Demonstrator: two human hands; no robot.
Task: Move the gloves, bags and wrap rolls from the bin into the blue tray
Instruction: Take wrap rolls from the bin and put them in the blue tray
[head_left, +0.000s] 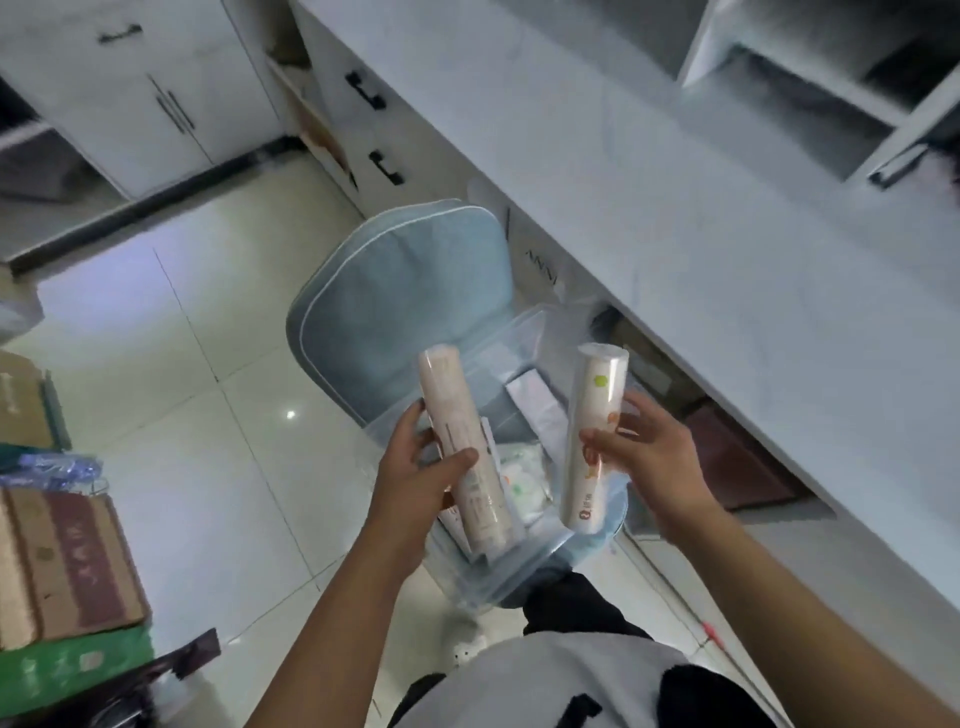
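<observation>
Above a pale tiled floor (208, 493), a blue cushioned chair (395, 291) is seen at twelve o'clock beneath a white counter (675, 249). A clear plastic bin (483, 582) is rested on its seat, the walls hard to make out and the packets inside partly hidden and blurred. Two wrap rolls are held above the bin, long axes near upright, tops tilted slightly toward eleven o'clock. A pinkish roll (462, 447) is clamped by the left hand (415, 483), thumb across its front, fingers hidden behind. A white roll (592, 436) is gripped at mid-length by the right hand (644, 457), fingers wrapped behind.
</observation>
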